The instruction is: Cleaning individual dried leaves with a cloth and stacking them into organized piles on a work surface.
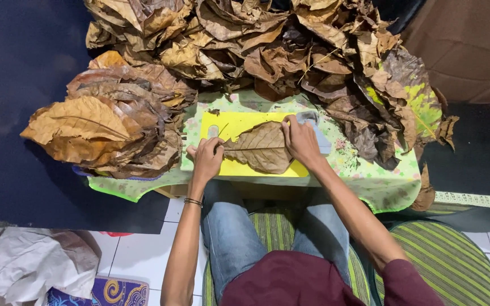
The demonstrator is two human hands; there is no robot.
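I see one dry brown leaf (262,147) flat on the yellow board (239,122), centred on the small surface (370,175). My left hand (206,158) presses its left end, fingers curled; my right hand (300,140) pins its right side and clasps a grey-blue tool (317,131), mostly hidden. Leaf piles (114,130) crowd the left, back and right edges; only the near edge is open.
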